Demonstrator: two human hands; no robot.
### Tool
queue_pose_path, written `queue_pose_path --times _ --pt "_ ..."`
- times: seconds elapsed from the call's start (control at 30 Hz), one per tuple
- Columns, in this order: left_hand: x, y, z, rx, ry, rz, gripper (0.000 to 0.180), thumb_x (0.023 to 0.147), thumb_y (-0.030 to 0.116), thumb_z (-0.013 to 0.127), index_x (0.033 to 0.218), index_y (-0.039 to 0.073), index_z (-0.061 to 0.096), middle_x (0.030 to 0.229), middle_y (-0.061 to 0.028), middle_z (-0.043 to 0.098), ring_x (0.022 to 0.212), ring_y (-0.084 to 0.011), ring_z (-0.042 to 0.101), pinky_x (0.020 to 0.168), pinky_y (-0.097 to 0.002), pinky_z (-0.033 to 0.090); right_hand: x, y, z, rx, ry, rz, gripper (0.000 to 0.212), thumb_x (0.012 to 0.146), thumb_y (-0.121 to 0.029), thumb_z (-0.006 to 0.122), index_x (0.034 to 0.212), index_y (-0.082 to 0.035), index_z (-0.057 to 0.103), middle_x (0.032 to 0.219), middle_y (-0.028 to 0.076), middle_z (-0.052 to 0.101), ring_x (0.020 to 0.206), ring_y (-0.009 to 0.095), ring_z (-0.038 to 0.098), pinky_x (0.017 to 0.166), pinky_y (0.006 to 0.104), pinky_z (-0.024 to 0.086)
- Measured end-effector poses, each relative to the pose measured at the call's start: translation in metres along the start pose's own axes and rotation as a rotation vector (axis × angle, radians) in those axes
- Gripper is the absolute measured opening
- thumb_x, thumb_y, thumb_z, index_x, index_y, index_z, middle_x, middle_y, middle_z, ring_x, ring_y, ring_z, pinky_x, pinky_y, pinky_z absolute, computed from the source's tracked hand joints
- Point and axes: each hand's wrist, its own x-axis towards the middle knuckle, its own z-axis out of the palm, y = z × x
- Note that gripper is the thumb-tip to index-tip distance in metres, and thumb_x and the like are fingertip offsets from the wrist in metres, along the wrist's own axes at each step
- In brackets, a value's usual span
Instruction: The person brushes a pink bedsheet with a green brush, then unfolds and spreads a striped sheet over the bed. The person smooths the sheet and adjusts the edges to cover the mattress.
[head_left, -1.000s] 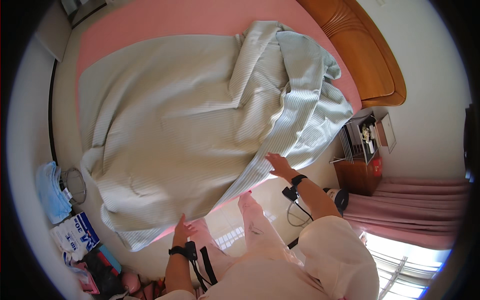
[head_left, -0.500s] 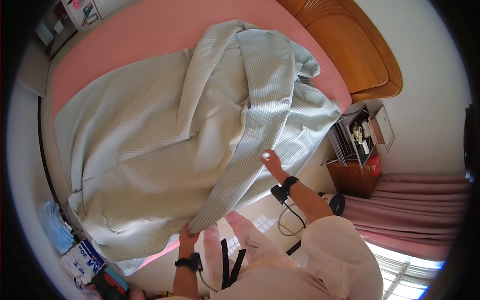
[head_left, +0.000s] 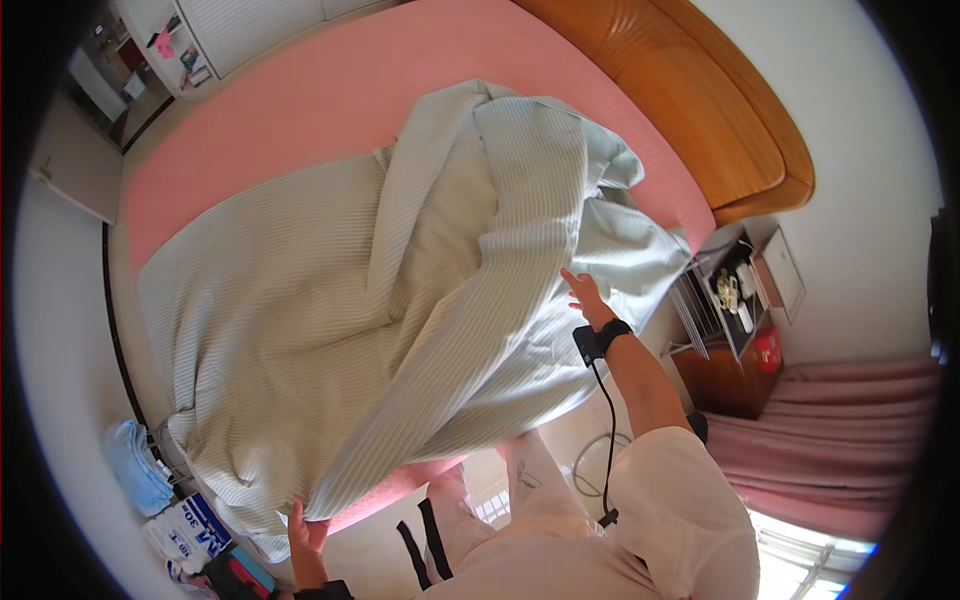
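A pale grey-green quilt with thin white stripes [head_left: 290,300] lies rumpled over the bed, with a long band of it folded back on top. At the lower left, my left hand [head_left: 308,540] is closed on the near corner of that folded band, between thumb and fingers. Part of its grip is hidden by the cloth. Over the right part of the quilt, my right hand [head_left: 587,298] has its fingers apart and holds nothing. Whether its fingertips touch the cloth I cannot tell. Each wrist wears a black strap with a small device.
Pink sheet [head_left: 350,80] shows on the far side of the bed, before a wooden headboard [head_left: 690,90]. A cluttered bedside stand [head_left: 735,300] and pink curtains [head_left: 830,415] are at right. Packages [head_left: 190,530] and blue cloth [head_left: 140,470] lie at lower left. A cable [head_left: 580,475] crosses the floor.
My left hand has moved down and left, drawing the quilt's corner along. My right hand has moved up and right, and its fingers have spread. The view has shifted slightly.
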Motion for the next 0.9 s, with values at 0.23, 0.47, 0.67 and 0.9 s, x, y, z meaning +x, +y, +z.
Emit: queue_pose_path --times 0.23,0.47,0.67,0.9 --pt "-0.005 -0.067 -0.005 -0.176 0.228 -0.038 0.029 0.08 0.018 0.056 0.103 0.0 0.05 0.105 -0.0138 0.056 0.098 -0.0291 0.053 0.087 -0.0466 0.042 0.075 0.002 0.021 -0.19 -0.246 -0.021 0.058 0.066 -0.05 0.064 0.099 -0.003 0.054 0.077 0.005 0.059 0.066 0.019 0.057 0.05 0.0349 0.042" --pt "-0.057 -0.171 -0.042 -0.236 0.643 -0.231 0.023 0.084 0.01 0.043 0.102 -0.003 0.048 0.102 -0.0162 0.056 0.097 -0.0295 0.053 0.085 -0.0485 0.043 0.058 0.0 -0.09 -0.238 -0.425 -0.034 0.041 0.07 -0.035 0.066 0.093 -0.001 0.058 0.068 0.006 0.056 0.057 0.014 0.052 0.046 0.0302 0.041" --pt "-0.067 -0.184 -0.016 -0.199 0.59 -0.365 0.027 0.089 0.018 0.04 0.105 -0.004 0.043 0.109 -0.0181 0.048 0.105 -0.0321 0.045 0.083 -0.0552 0.041 0.006 -0.049 -0.189 -0.469 -0.745 0.445 0.035 0.085 -0.023 0.051 0.111 0.0 0.047 0.095 0.015 0.059 0.074 0.027 0.063 0.057 0.0315 0.051" --pt "0.068 -0.063 0.115 0.858 0.492 -0.054 0.024 0.087 0.027 0.042 0.089 0.004 0.05 0.073 -0.0082 0.055 0.072 -0.0207 0.055 0.069 -0.0328 0.044 0.021 -0.212 -0.109 -0.513 -1.113 0.195 0.035 0.088 -0.022 0.045 0.11 0.005 0.047 0.109 0.017 0.053 0.081 0.021 0.061 0.069 0.0294 0.049"
